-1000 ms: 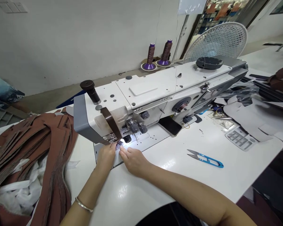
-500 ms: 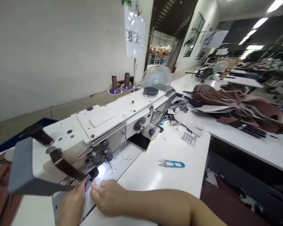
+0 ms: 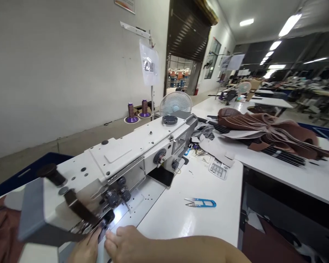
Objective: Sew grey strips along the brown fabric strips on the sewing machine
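A white industrial sewing machine (image 3: pixel 131 146) runs from the lower left to the middle of the head view. Its small lamp lights the bed by the needle. My left hand (image 3: pixel 84 250) is under the machine head, its fingertips together at the needle area, partly hidden by the machine. Close beside it, my right hand (image 3: pixel 126 243) lies on the bed with curled fingers. A small dark purplish piece (image 3: pixel 101 234) shows between the hands; what it is cannot be made out. Blue-handled thread snips (image 3: pixel 205 203) lie on the white table to the right.
Two brown thread cones (image 3: pixel 131 111) stand behind the machine, near a white fan (image 3: pixel 175 103). A phone (image 3: pixel 164 177) lies beneath the arm. A compartment tray (image 3: pixel 218 170) sits near paper scraps. Brown material (image 3: pixel 268 128) is piled on the right table (image 3: pixel 290 179). A blue bin (image 3: pixel 30 173) is at left.
My view has tilted up, so the machine and hands appear lower in the picture. Both hands stay at the needle area, with little visible movement of their own.
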Demonstrator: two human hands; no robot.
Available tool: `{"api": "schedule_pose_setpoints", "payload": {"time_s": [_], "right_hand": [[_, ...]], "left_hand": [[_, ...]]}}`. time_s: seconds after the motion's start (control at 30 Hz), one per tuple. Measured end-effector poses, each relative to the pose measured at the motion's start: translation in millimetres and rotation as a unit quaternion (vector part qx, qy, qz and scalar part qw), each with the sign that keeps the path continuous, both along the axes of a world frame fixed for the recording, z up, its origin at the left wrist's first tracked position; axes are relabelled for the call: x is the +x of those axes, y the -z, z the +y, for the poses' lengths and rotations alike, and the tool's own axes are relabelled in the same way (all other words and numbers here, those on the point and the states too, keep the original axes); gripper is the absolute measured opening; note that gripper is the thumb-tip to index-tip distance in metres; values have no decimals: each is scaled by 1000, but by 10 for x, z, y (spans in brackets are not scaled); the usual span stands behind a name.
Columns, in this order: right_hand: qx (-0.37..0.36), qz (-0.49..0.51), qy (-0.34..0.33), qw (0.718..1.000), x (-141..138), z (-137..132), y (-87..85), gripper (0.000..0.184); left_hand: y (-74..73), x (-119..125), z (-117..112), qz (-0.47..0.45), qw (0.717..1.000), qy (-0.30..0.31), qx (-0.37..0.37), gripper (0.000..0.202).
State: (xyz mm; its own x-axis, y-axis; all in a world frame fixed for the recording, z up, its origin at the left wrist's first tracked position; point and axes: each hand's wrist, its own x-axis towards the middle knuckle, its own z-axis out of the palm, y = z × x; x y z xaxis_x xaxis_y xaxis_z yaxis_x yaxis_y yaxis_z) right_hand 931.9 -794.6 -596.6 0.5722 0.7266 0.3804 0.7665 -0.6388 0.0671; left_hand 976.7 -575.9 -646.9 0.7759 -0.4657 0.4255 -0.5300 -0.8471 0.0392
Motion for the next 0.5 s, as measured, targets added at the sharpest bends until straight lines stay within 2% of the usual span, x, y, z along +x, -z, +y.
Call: {"api": "schedule_pose_setpoints", "payload": {"time_s": [0.13, 0.27, 0.37, 0.5], "right_hand": [[29, 19, 3, 999, -31, 29, 22, 31], [53, 59, 11, 997, -38, 24, 52, 35], [46, 75, 18, 996, -35, 12, 82, 39], [35, 64, 23, 997, -54, 10, 79, 45]], "left_hand": [[-339, -217, -261, -21, 999, -29, 8, 45], [-653, -294, -446, 30, 996, -78, 35, 45], [-756, -327, -487, 66, 991, -108, 36, 41], [-788, -353, -504, 112, 986, -126, 20, 36]]}}
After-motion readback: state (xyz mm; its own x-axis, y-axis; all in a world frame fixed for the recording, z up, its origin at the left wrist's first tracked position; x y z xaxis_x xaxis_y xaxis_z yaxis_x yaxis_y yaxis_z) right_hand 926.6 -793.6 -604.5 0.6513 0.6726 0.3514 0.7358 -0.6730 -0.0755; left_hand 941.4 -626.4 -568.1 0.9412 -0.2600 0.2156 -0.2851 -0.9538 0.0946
